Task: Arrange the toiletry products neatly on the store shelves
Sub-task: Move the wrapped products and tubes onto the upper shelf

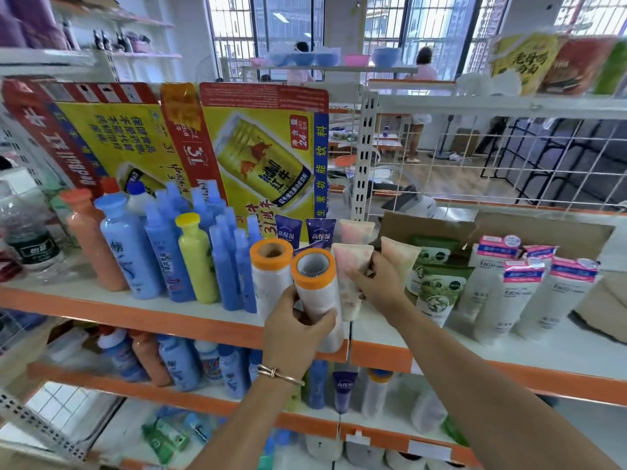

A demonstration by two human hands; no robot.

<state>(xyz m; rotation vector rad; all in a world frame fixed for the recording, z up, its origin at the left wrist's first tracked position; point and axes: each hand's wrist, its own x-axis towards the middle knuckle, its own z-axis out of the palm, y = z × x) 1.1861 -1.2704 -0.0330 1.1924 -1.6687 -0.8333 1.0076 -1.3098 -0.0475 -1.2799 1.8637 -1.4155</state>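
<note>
On the orange-edged shelf (pixel 135 317), my left hand (pixel 295 330) grips a white roll with an orange end (pixel 317 286), held upright at the shelf's front edge. A second such roll (pixel 271 269) stands just left of it. My right hand (pixel 376 283) pinches a pale pink tube (pixel 351 276) between the roll and a cream tube (pixel 400 256). Behind stand two dark blue tubes (pixel 305 230) and another pink tube (pixel 356 230).
Blue, yellow and peach bottles (pixel 163 252) fill the shelf's left part. Green tubes (pixel 437 290) and white facial tubes (pixel 519 296) stand to the right. A yellow cardboard panel (pixel 237 154) backs the shelf. Lower shelves (pixel 169 391) hold more bottles. People stand far behind.
</note>
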